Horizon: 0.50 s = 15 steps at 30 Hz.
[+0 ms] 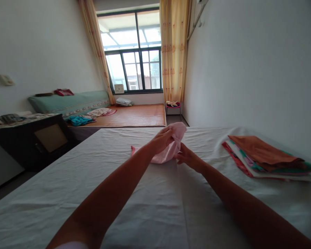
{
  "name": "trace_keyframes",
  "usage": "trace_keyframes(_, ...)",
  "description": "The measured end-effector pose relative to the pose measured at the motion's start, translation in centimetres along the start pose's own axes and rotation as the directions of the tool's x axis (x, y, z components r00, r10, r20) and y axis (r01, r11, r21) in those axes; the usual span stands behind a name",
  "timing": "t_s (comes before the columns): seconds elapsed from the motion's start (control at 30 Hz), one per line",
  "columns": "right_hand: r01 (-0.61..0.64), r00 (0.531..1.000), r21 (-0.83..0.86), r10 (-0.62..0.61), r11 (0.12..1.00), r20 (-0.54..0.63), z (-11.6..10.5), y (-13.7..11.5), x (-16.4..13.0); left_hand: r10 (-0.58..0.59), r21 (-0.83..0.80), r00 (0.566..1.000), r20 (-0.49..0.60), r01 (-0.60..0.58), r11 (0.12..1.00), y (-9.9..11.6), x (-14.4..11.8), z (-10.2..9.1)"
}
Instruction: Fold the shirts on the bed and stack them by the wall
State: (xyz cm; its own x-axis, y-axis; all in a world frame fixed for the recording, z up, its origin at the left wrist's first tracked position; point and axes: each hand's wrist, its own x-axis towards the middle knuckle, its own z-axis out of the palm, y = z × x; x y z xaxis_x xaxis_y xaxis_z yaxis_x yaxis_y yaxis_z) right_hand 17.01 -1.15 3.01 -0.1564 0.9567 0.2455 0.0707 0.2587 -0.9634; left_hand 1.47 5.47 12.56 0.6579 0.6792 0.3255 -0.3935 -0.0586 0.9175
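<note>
At the far left a dark cabinet (41, 138) stands against the wall, its top littered with papers, and behind it runs a second bed with a woven mat (134, 116), a green bolster (67, 102), and a few loose garments, one of them a teal piece (79, 120). Beyond that, a window (134, 52) with yellow curtains (174, 52) lights the room, and a small red stool (173, 105) sits beneath the right curtain. In the foreground a white bedsheet (93, 180) covers the near bed, wrinkled and creased down the middle. Both bare arms stretch forward over it. The left hand (162, 140) is raised slightly above the sheet, its fingers curled together and clamped on the upper part of a pink cloth (168, 150), which is bunched and partly lifted, with one corner trailing on the sheet to the left. The right hand (188, 157) sits lower, just beside the left, its fingers pinched onto the cloth's lower right edge. The cloth is at the middle of the bed, between the two hands. Well apart to the right, near the wall, lies a stack of folded cloths (266, 157), with an orange-brown piece on top of green, white and red layers.
</note>
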Motion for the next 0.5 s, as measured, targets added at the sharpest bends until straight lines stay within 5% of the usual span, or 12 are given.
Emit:
trace_keyframes(0.1, -0.098, 0.95, 0.146, 0.136, 0.984, -0.28, -1.4, 0.9, 0.1, 0.007, 0.229, 0.999, 0.031, -0.014, 0.973, -1.1, -0.1, -1.4)
trace_keyframes(0.17, -0.129, 0.85, 0.271, 0.247, 0.954, -0.465, -3.0, 1.7, 0.4, 0.024, 0.441, 0.998, -0.055, 0.003, 0.897, -1.7, -0.5, -3.8)
trace_keyframes(0.23, -0.112, 0.728, 0.396, 0.347, 0.911, -0.591, -4.7, 2.3, 0.5, 0.005, 0.655, 0.995, -0.096, 0.06, 0.753, -2.3, -1.3, -6.4)
trace_keyframes(0.3, -0.091, 0.675, 0.466, 0.399, 0.88, -0.621, -5.9, 2.6, 0.6, -0.065, 0.815, 0.996, -0.057, 0.084, 0.573, -3.1, -2.5, -8.5)
trace_keyframes(0.43, -0.118, 0.802, 0.437, 0.345, 0.892, -0.488, -6.4, 2.6, 0.3, -0.242, 0.981, 0.963, 0.118, -0.075, 0.179, -4.3, -4.9, -9.9)
trace_keyframes(0.5, -0.158, 0.851, 0.419, 0.339, 0.894, -0.401, -6.1, 2.3, 0.2, -0.258, 0.993, 0.96, 0.113, -0.117, 0.001, -4.2, -5.5, -10.1)
